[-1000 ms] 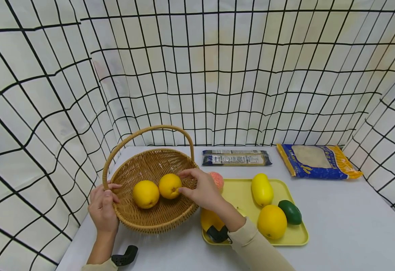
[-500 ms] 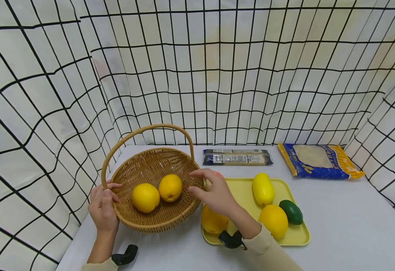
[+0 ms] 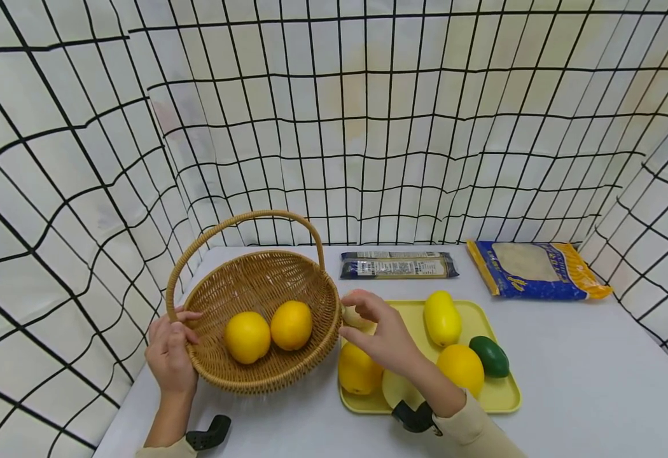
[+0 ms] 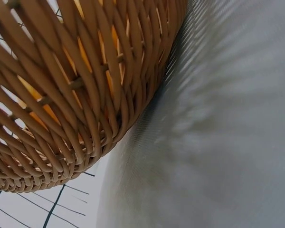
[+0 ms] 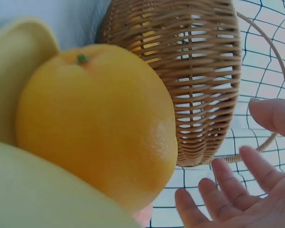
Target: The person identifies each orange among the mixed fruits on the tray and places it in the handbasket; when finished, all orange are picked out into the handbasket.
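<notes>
A wicker basket (image 3: 265,381) with a tall arched handle stands at the left, tilted toward me. Two oranges (image 3: 247,337) lie side by side inside it. My left hand (image 3: 172,356) grips the basket's left rim, fingers over the edge; in the left wrist view it is almost entirely out of frame. Just off the basket's right side, my right hand (image 3: 382,334) is held over the yellow tray (image 3: 510,401), fingers spread and holding nothing. Beneath it is another orange (image 5: 97,123), large in the right wrist view, beside a pale yellow fruit (image 5: 42,190).
The tray also bears a long yellow fruit (image 3: 442,318), an orange (image 3: 461,369) and a dark green fruit (image 3: 489,356). A pink fruit is partly hidden behind my right hand. Behind lie a narrow dark packet (image 3: 399,266) and a blue-and-orange bag (image 3: 537,270). Gridded cloth walls surround the table.
My right hand has let go of the right-hand orange in the basket and moved right, out over the tray. Both basket oranges have settled slightly lower. The left hand keeps its hold.
</notes>
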`<action>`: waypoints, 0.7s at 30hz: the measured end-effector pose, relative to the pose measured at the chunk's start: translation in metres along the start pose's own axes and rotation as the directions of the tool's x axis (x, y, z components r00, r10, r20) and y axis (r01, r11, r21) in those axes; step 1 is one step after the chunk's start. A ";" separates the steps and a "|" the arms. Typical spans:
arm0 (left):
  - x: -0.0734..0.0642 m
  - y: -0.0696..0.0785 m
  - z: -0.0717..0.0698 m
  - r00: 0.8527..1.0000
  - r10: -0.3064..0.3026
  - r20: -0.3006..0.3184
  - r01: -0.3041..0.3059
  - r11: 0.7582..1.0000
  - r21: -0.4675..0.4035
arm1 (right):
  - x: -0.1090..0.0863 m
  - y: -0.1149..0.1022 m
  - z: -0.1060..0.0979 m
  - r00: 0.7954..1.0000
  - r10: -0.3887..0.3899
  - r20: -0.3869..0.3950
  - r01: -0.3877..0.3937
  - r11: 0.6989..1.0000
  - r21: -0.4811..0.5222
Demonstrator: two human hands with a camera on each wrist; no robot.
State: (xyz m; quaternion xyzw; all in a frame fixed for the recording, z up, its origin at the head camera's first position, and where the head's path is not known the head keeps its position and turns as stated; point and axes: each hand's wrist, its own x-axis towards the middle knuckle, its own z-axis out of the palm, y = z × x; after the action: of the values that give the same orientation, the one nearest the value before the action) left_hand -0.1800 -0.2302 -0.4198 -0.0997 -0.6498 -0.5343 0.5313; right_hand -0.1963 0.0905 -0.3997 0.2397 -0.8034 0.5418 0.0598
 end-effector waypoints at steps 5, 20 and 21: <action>0.000 0.000 0.000 1.000 -0.003 0.001 0.003 1.000 0.001 | -0.009 0.002 0.000 0.998 0.038 0.041 -0.038 0.999 -0.007; 0.001 -0.001 0.000 1.000 0.014 -0.001 -0.014 1.000 -0.006 | -0.022 0.017 0.005 0.993 0.084 0.078 -0.080 0.995 -0.061; 0.001 -0.001 0.000 1.000 0.014 -0.001 -0.014 1.000 -0.006 | -0.022 0.018 0.005 0.992 0.087 0.089 -0.080 0.994 -0.079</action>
State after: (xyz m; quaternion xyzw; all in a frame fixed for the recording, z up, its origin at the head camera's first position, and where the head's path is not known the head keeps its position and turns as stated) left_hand -0.1812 -0.2307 -0.4199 -0.1057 -0.6474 -0.5323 0.5351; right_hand -0.1841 0.0987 -0.4243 0.2283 -0.8343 0.5018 0.0089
